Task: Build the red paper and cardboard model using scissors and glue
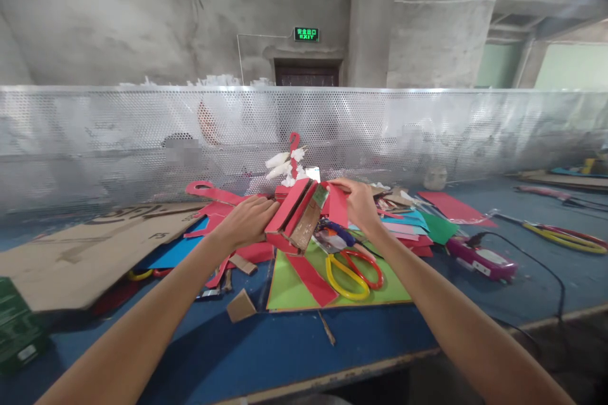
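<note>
1. Nearest the camera, two bare forearms [142, 310] are extended over the blue worktop [370, 342], and both hands are brought together near its middle.
2. A box-like cardboard piece [291, 218], partly covered in red, is held up and tilted above the worktop; bare brown cardboard is left exposed on the side turned toward the right hand [363, 205].
3. The piece is gripped at its left side by the left hand [247, 223], whose fingertips are hidden behind it.
4. The right hand is placed at the upper edge of a red flap [338, 205] beside the piece, with its fingers curled; whether the flap is pinched or only touched cannot be told.
5. Beneath the piece, a light-green sheet [285, 294] is spread, on which a red strip [316, 285] and scissors with yellow and red handles [357, 296] are laid.
6. To the left, a large cardboard sheet [71, 259] is seen; to the right, a purple device [482, 259] is set down near a dark cable [546, 262].
7. The step in hand is judged to be the covering of the piece with red material. For the next move, a steady left grip and careful alignment of the flap against the exposed cardboard seem to be called for.
</note>
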{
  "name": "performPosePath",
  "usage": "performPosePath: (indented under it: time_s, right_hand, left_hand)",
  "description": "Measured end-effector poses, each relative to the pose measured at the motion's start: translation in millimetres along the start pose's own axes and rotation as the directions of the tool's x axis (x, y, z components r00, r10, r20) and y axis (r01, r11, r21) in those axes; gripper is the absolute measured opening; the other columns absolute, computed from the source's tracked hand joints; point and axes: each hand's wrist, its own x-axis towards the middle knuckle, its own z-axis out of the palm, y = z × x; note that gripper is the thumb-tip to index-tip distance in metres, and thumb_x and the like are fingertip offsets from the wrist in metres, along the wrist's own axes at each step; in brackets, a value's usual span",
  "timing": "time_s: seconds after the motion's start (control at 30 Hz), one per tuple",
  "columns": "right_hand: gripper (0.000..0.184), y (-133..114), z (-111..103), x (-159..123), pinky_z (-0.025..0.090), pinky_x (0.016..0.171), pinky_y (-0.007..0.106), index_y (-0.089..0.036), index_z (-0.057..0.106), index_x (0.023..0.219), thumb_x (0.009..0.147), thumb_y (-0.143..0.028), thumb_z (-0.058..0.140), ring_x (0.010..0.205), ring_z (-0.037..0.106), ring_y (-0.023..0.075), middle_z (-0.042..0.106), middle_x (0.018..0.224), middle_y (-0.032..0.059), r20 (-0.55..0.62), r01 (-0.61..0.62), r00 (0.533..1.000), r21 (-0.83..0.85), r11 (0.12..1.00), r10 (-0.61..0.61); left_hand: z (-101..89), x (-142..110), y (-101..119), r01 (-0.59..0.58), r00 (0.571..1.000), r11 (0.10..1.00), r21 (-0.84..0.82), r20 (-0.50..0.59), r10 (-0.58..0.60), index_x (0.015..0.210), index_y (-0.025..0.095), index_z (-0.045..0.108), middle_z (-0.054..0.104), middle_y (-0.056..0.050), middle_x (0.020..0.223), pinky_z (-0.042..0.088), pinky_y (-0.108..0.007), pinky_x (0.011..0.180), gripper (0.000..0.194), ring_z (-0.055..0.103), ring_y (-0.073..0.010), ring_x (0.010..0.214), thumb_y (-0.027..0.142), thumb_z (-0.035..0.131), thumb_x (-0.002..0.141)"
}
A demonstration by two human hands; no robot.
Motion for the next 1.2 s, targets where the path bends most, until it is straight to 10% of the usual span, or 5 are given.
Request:
performPosePath:
  time_s: [0.7,1.2]
  right_hand:
    - [0.05,-2,2,-4,0.058,0.091,0.036,-0.025,0.079,0.114,0.078,-0.005,0.051,0.1,0.076,0.025,0.08,0.111,0.0028,0.133,0.098,0.988,-0.173,0.98,-0.075]
    - [0.03,-7,11,-8,0.057,0.099,0.046,-0.027,0.078,0.118,0.096,-0.031,0.057,0.107,0.074,0.0286,0.079,0.114,0.0053,0.192,0.196,0.972,-0.352,0.915,-0.134]
  left_hand:
    - [-0.4,-1,1,0.024,1.0,1.0,-0.007,-0.019,-0.024,0.113,0.016,0.059,0.071,-0.014,0.105,0.047,-0.041,0.088,0.036,0.066,-0.0291,0.1,0.049,0.054,0.098]
    - [5.7,-4,-5,0.067,0.997,0.997,0.024,0.022,-0.068,0.117,0.015,0.061,0.072,-0.015,0.111,0.046,-0.041,0.091,0.037,0.067,-0.0293,0.102,0.045,0.051,0.098]
